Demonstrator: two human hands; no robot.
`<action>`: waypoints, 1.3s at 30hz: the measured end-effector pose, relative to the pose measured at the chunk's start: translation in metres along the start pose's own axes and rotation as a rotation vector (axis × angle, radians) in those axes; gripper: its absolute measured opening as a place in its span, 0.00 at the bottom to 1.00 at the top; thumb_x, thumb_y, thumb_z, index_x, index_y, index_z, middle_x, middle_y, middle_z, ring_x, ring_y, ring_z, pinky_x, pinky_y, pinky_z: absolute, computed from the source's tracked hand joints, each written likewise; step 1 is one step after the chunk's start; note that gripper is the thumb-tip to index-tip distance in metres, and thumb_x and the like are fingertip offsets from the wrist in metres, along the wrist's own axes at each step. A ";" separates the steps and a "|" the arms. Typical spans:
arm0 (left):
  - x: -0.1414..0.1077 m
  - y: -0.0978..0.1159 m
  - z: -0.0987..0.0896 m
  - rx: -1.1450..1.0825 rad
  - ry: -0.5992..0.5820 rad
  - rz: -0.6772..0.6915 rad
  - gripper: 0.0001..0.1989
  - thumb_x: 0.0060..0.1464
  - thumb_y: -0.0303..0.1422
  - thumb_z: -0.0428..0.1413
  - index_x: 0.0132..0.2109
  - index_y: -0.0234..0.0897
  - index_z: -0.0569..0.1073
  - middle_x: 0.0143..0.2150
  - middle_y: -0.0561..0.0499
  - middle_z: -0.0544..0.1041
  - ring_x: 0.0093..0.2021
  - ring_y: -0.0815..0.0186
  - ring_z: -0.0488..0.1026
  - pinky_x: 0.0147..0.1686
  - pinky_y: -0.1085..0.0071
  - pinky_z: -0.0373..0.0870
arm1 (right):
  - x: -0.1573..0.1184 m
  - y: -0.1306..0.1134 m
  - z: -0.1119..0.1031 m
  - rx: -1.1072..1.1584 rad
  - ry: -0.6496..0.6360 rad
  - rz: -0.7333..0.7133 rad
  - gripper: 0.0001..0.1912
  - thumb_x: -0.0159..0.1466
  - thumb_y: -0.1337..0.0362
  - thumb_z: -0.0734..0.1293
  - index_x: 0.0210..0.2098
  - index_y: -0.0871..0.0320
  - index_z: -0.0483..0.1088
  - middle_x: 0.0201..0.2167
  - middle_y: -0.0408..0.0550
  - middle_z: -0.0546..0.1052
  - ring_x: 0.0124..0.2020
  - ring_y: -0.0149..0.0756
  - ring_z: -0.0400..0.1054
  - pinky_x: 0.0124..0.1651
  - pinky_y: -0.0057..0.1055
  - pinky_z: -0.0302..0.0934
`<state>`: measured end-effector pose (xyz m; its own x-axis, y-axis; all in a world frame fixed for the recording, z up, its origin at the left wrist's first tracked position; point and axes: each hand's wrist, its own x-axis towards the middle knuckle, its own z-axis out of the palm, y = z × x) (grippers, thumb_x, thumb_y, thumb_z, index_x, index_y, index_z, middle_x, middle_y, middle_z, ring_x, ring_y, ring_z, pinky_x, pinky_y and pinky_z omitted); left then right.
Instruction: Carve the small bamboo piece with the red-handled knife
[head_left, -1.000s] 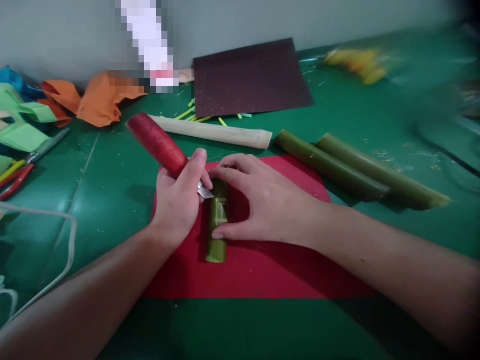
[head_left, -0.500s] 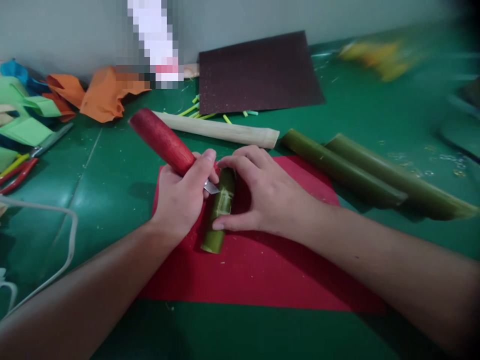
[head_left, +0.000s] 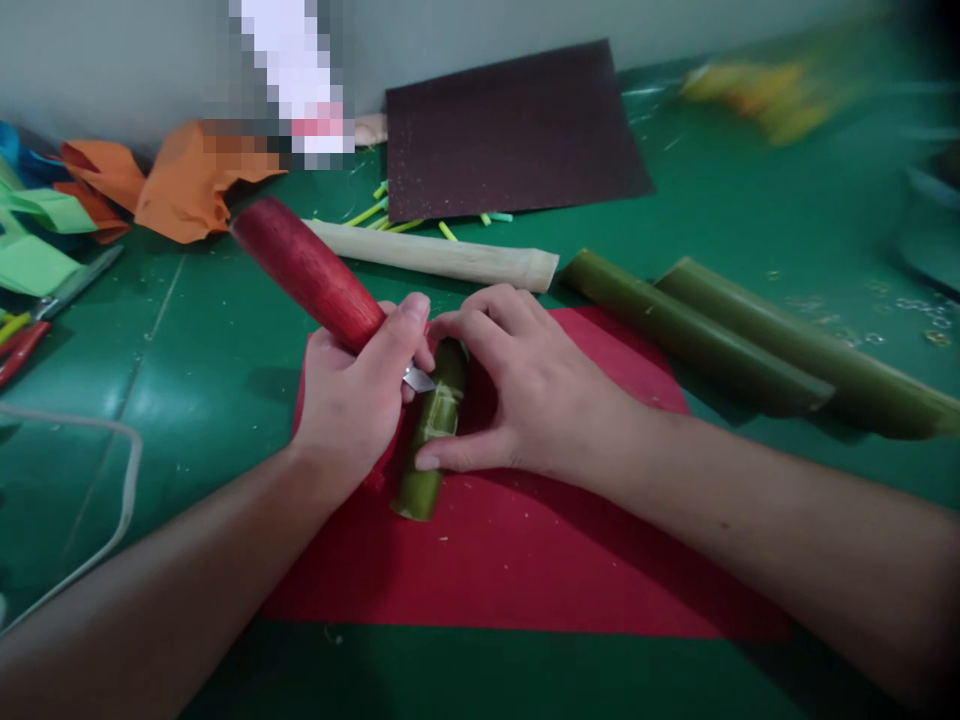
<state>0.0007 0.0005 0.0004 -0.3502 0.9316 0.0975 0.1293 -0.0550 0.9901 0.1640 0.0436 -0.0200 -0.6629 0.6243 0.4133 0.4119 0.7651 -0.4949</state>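
The left hand is closed around the knife, whose blade is at the side of the bamboo. The right hand makes an open curve, its thumb and fingers clamped on this bamboo, which lies between both hands over the red sheet, more slanted than one second ago
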 end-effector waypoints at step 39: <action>-0.012 0.007 0.007 0.053 -0.001 -0.029 0.17 0.55 0.30 0.61 0.19 0.41 0.71 0.16 0.55 0.67 0.15 0.73 0.60 0.14 0.73 0.59 | 0.001 0.013 -0.018 0.118 -0.247 -0.113 0.32 0.60 0.43 0.76 0.53 0.60 0.71 0.55 0.58 0.71 0.57 0.52 0.61 0.60 0.51 0.58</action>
<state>0.0123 -0.0089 0.0057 -0.3534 0.9329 0.0689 0.1685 -0.0090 0.9857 0.1800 0.0571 -0.0119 -0.8385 0.4675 0.2799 0.2604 0.7951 -0.5478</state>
